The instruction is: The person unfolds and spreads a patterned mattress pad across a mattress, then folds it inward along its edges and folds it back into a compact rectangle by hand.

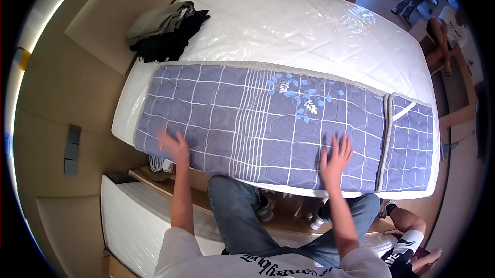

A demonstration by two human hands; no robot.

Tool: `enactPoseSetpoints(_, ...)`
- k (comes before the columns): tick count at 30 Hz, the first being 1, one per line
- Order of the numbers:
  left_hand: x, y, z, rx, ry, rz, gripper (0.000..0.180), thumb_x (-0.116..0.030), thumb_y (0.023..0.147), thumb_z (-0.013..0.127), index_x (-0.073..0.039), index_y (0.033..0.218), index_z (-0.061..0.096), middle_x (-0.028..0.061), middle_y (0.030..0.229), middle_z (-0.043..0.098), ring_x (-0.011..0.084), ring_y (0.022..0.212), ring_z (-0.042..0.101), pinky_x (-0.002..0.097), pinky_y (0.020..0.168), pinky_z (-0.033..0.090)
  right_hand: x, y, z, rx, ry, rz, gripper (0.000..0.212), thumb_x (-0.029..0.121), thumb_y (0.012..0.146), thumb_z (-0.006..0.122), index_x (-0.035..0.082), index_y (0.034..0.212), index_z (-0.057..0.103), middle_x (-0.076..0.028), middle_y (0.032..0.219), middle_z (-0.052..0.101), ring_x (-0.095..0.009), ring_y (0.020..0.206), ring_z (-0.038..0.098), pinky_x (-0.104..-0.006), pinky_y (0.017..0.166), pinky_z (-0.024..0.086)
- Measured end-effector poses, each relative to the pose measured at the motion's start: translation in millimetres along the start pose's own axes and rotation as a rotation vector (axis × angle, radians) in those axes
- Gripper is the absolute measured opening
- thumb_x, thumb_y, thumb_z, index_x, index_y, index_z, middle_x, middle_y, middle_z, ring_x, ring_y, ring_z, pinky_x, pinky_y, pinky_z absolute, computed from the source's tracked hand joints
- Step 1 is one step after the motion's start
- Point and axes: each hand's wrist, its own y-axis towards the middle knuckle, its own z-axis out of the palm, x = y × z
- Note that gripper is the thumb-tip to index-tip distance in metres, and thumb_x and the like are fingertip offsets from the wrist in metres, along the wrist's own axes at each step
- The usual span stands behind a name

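Observation:
A quilted mattress pad (216, 103), blue-grey with a white grid and blue leaf sprigs, lies folded lengthwise along the near half of a mattress. Its right end is folded over, with a grey binding and a white strap (405, 110) on top. Near the pad's left front edge is my left hand (174, 145), blurred, with fingers apart and nothing in them. Farther right, my right hand (337, 159) is spread over the pad near its front edge, also holding nothing. Whether either palm touches the fabric I cannot tell.
The white mattress (294, 30) is wrapped in clear plastic. Folded grey and black clothes (167, 30) lie at its far left corner. A second wrapped mattress (136, 221) is behind me at the left. White cable (160, 164) sits by the bed. Other people are at the right and far side.

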Motion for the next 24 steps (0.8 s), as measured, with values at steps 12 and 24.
enactPoseSetpoints(12, 134, -11, -17, 0.165, -1.370, -1.471, 0.038, -0.039, 0.073, 0.066, -0.016, 0.100, 0.053, 0.0042, 0.096, 0.053, 0.0145, 0.084, 0.049, 0.0310, 0.070, 0.039, -15, -82, 7, 0.032, -0.074, 0.114, 0.049, 0.025, 0.079, 0.051, 0.013, 0.126, 0.044, -0.018, 0.137, 0.028, -0.035, 0.127, 0.024, -0.0531, 0.101, 0.015)
enactPoseSetpoints(24, -36, 155, -107, 0.174, -1.474, -0.485, 0.044, -0.009, 0.075, 0.066, 0.002, 0.114, 0.049, 0.0135, 0.109, 0.055, 0.0230, 0.100, 0.053, 0.0339, 0.085, 0.043, -26, -95, 7, 0.052, -0.047, 0.081, 0.051, 0.030, 0.080, 0.050, 0.015, 0.128, 0.041, -0.017, 0.138, 0.027, -0.033, 0.128, 0.023, -0.0538, 0.101, 0.016)
